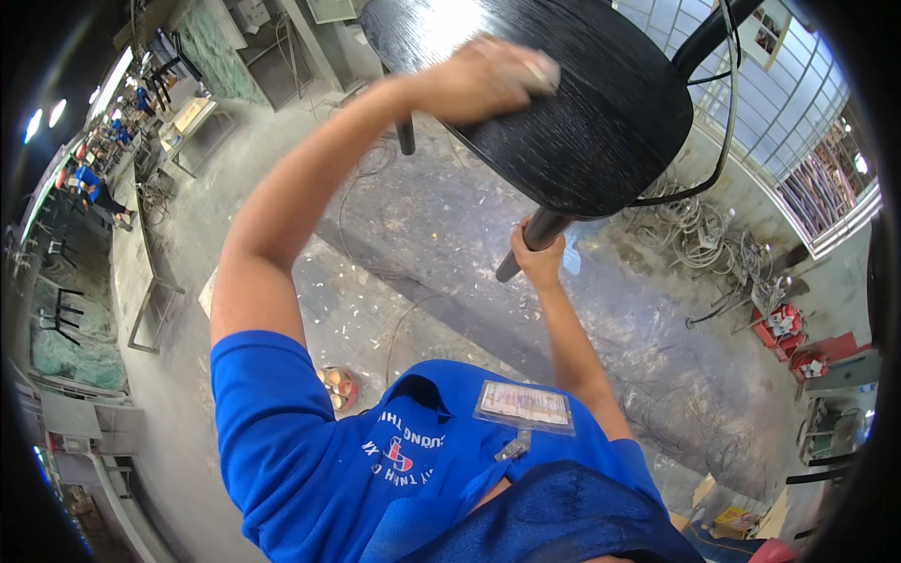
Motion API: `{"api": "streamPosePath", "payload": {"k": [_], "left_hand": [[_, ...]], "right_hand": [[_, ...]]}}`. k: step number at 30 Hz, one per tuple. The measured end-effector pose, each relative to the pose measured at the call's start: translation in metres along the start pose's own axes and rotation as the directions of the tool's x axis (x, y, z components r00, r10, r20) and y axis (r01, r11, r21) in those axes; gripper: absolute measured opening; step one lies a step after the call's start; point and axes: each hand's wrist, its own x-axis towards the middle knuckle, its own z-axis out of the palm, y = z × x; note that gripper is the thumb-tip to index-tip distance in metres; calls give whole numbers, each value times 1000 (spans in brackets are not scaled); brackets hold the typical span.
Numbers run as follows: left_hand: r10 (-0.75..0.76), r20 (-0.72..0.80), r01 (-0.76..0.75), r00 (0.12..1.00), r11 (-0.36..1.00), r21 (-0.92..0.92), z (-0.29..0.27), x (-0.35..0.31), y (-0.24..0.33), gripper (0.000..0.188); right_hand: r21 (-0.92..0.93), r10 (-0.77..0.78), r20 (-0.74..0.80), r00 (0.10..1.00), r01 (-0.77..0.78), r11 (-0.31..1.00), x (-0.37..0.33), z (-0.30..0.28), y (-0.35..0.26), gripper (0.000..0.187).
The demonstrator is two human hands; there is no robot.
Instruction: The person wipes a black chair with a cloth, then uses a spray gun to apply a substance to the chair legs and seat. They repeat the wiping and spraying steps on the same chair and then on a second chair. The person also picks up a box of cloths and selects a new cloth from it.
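Head view, left hand blurred, seat cropped

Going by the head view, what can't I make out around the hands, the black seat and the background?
Pale item at the left hand: head view, blurred and partly hidden by fingers; kind unclear.
Black seat: head view, far part cut off by the upper edge.
Dark leg: head view, partly covered by the right hand.
Distant person in blue: head view, too small to tell what they handle.
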Motion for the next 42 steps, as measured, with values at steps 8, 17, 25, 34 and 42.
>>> {"api": "streamPosePath", "payload": {"k": [8,17,25,34,42], "left_hand": [[-52,-127,53,991,999,4,3,39,29,43],[-199,3,185,980,918,349,11,20,-174,34],[339,-54,-343,939,916,-211,75,98,-22,40],[-729,280,706,625,681,195,31,108,-187,46],[-15,164,57,986,967,-250,62,179,-99,49]], "right_hand": [[-6,-60,-64,996,60,998,5,21,-4,20],[35,69,-101,992,-66,997,1,47,-6,16],[-75,2,-57,998,-6,997,-8,47,-1,27],[35,3,92,996,-6,999,0,24,2,54],[105,-153,154,976,138,985,4,31,9,51]]}}
